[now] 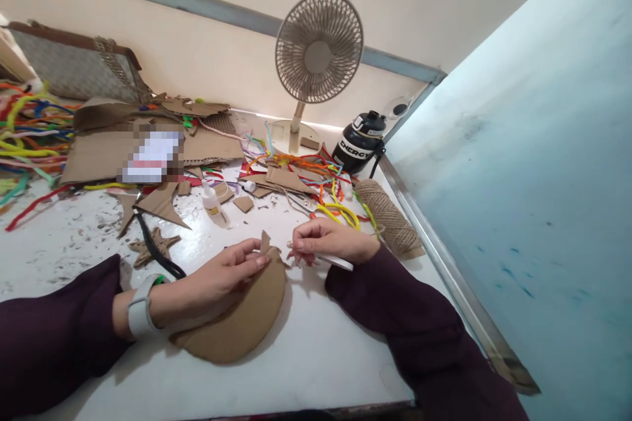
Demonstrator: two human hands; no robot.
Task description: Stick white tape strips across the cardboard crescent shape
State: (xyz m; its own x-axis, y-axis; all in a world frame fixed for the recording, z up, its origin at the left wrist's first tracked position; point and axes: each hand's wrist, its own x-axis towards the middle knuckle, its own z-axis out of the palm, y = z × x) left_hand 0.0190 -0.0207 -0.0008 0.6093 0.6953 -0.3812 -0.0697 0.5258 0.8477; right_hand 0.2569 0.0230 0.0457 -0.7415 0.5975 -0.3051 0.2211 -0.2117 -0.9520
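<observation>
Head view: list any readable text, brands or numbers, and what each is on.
"ENERGY": white band of the black bottle beside the fan.
Small squeeze bottle: label too small to read.
White card on the cardboard: pixelated, unreadable.
No other text or number I can read.

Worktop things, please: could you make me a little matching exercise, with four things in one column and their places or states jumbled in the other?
Column one:
1. Fan
2. Twine roll
3. Left hand
4. Right hand

Column two:
A. Holding a slim white object
B. Brown and wound in many turns
C. Upright, left of the black bottle
D. Gripping the rounded cardboard

Right pairs: 1-C, 2-B, 3-D, 4-A.
</observation>
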